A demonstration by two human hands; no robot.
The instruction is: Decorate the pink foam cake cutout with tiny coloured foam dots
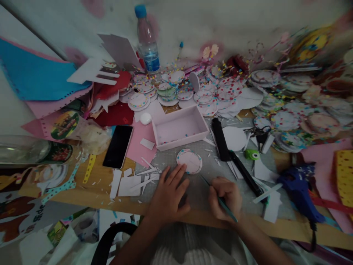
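Observation:
A round white paper disc (189,162) with small coloured dots around its rim lies on the grey cutting mat (202,195). My left hand (171,193) rests palm down with its fingers stretched out, the fingertips touching the disc's lower left edge. In my right hand (226,198) is a slim, pointed teal tool (227,210), its dark tip aimed at the mat just right of the disc; whether it is a pen or tweezers I cannot tell. Behind the disc stands a shallow pinkish-white box (180,141) with a few coloured bits inside.
Stacks of decorated discs (231,88) line the wall. On the left are a phone (118,146), pink paper and paper scraps (129,185). A black long-handled tool (220,140), a green punch (252,154) and a blue glue gun (300,191) lie rightward. A water bottle (149,44) stands behind.

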